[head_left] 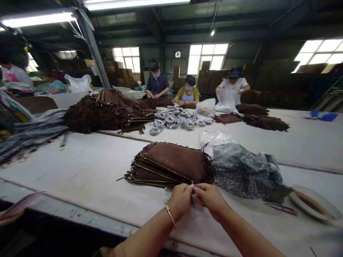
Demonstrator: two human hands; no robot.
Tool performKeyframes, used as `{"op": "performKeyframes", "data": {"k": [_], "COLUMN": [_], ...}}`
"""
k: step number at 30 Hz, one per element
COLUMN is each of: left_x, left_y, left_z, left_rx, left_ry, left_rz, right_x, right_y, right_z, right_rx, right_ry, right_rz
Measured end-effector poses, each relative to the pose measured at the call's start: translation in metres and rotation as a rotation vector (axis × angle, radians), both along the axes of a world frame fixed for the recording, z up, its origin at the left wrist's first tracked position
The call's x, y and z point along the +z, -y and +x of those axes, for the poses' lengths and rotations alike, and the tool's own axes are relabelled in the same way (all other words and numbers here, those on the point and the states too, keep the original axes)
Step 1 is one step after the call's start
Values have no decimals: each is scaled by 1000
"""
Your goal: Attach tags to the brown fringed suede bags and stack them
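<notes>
A small stack of dark brown fringed pouches (pixel 174 159) with brass-coloured zips lies in front of me. At its near corner, my left hand (pixel 180 200) and my right hand (pixel 211 198) meet, thumbs and fingers pinched together. Something small and pale shows between the fingertips, too tiny to make out, close to the end of the top pouch's zip. A bangle (pixel 170 216) circles my left wrist. Right of the stack, touching its fringe, is a black-and-white speckled cloth (pixel 241 176) partly under a clear plastic bag (pixel 218 140).
Pink-handled snips (pixel 284 208) and a tape roll (pixel 313 203) lie to the right. Coiled grey straps (pixel 171 120) sit mid-table; a heap of fringed pouches (pixel 91 112) and loose straps (pixel 34 126) occupy the left. Several co-workers (pixel 158 84) work across the table.
</notes>
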State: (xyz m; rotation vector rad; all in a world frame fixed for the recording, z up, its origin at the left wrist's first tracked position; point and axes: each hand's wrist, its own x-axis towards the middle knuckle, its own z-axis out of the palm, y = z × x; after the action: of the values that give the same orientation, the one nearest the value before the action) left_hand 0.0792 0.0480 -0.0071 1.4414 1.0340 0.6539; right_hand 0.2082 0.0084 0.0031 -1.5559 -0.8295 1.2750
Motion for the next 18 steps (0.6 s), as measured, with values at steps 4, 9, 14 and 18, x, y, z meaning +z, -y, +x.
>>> {"op": "performKeyframes", "data": {"k": [4, 9, 14, 18], "left_x": [5, 6, 0, -5], "left_y": [2, 1, 5, 7], "left_z": [-4, -10, -9, -8], "left_rx": [16, -26, -76, -106], "left_ry": [388, 655, 924, 1038], "left_rz": [-629, -1062, -1279, -1376], "right_x": [-9, -17, -22, -29], "right_y": [-1, 1, 2, -1], "right_z": [-2, -1, -3, -3], "right_rx": [22, 27, 25, -17], "right_ry": [-194, -182, -66, -43], "right_rz": [23, 194, 276, 182]}}
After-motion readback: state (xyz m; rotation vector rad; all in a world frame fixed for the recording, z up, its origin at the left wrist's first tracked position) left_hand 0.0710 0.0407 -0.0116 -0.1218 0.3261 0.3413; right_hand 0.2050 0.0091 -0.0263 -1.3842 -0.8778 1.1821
